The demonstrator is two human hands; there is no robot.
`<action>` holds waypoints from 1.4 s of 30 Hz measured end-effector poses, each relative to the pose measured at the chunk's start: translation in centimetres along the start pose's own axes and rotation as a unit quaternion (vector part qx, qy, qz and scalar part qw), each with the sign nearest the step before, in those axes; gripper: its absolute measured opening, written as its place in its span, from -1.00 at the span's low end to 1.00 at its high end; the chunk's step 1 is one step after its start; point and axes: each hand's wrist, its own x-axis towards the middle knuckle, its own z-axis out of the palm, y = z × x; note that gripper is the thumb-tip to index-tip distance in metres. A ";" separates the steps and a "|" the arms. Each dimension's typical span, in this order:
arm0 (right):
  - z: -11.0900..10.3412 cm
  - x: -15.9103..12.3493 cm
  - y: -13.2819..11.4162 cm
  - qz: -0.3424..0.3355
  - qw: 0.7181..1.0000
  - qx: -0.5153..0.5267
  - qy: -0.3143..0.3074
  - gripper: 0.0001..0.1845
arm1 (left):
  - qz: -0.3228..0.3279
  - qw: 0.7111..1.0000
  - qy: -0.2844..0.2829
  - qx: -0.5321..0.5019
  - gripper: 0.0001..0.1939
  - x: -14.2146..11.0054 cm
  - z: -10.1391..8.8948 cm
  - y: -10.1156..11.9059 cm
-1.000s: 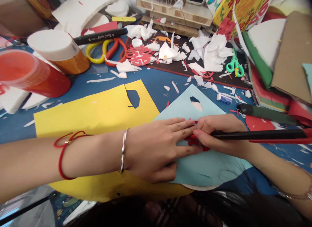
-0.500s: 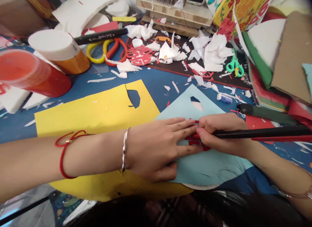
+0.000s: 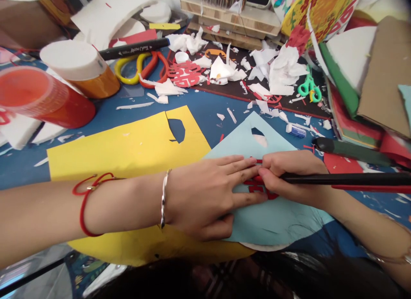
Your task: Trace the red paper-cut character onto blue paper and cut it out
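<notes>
My left hand (image 3: 213, 194) lies flat, palm down, with fingers stretched across a light blue sheet (image 3: 272, 224). Its fingertips press on a red paper cut-out (image 3: 256, 188), which both hands partly cover. Pinched in my right hand (image 3: 293, 174) is a slim black pen (image 3: 346, 178), its back end pointing right. The fingers hide its tip, close against the cut-out beside my left fingertips. A hole shows near the blue sheet's top corner. Under my left wrist spreads a yellow sheet (image 3: 128, 145) with a piece cut from its upper right.
Jars of orange paint (image 3: 93, 78) and red paint (image 3: 69, 104) stand at left. Behind are yellow-and-red-handled scissors (image 3: 141, 70), white scraps (image 3: 224, 70) and small green scissors (image 3: 309, 88). A blue-sleeved eraser (image 3: 296, 130) and a dark green pen (image 3: 349, 150) lie at right.
The black pen's back end has dipped slightly at the right. Both hands keep their places on the blue sheet.
</notes>
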 end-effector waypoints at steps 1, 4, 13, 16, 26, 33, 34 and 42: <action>0.1 -0.1 0.1 -0.002 1.000 0.005 0.007 -0.64 | -0.004 1.000 0.000 0.001 -0.37 0.0 0.0 0.0; 0.2 -0.2 0.3 -0.009 1.000 0.008 0.020 -0.66 | -0.032 0.999 0.005 0.005 -0.37 -0.1 0.1 0.3; 0.0 0.1 -0.1 -0.002 1.000 0.012 0.007 -0.64 | -0.066 0.997 0.003 0.029 -0.38 -0.4 0.1 1.0; 0.2 0.0 -0.2 0.009 1.000 0.022 0.009 -0.64 | -0.065 0.997 0.009 0.032 -0.38 -0.3 0.2 1.0; 0.5 -0.1 -0.2 0.047 0.996 0.079 -0.020 -0.65 | -0.061 0.997 0.009 0.054 -0.38 -0.3 0.2 1.0; 0.2 -0.1 0.3 0.096 0.986 0.121 0.070 -0.69 | -0.058 0.997 0.015 0.053 -0.38 -0.3 0.3 0.8; 0.2 -0.1 0.4 0.104 0.981 0.137 0.088 -0.69 | -0.057 0.997 0.016 0.054 -0.38 -0.3 0.3 0.7; 0.2 0.1 0.4 0.159 0.948 0.260 0.097 -0.71 | -0.058 0.995 0.014 0.085 -0.37 -0.4 0.1 1.2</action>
